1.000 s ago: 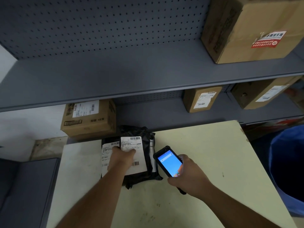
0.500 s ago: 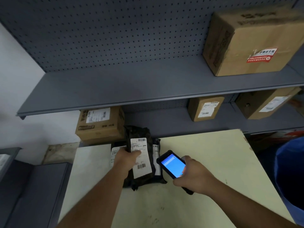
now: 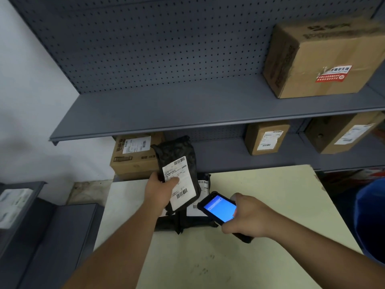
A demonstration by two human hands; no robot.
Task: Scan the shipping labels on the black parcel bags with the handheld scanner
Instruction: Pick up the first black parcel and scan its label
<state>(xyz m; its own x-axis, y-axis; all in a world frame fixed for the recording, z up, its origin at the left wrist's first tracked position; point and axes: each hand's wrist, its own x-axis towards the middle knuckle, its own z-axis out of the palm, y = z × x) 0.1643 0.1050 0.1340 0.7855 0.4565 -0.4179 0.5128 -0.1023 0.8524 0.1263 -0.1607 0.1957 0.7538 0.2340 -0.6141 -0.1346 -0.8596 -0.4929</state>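
Note:
My left hand point(image 3: 161, 189) grips a black parcel bag point(image 3: 177, 155) and holds it up off the pale table point(image 3: 270, 205), tilted, its white shipping label point(image 3: 183, 184) facing me. More black parcel bags point(image 3: 187, 220) with white labels lie on the table under it, partly hidden. My right hand point(image 3: 249, 215) holds the handheld scanner point(image 3: 218, 208), its blue screen lit, just right of and below the raised bag.
A grey metal shelf point(image 3: 187, 109) with a pegboard back juts out above the table. Cardboard boxes stand on it: a large one point(image 3: 325, 57) at the upper right, others point(image 3: 133, 155) point(image 3: 267, 136) on the lower shelf. A blue bin point(image 3: 373, 222) is at the right edge.
My left hand has lifted the top black bag off the pile and raised it toward the shelf. The scanner hand stayed near the pile. My view tilted up and left.

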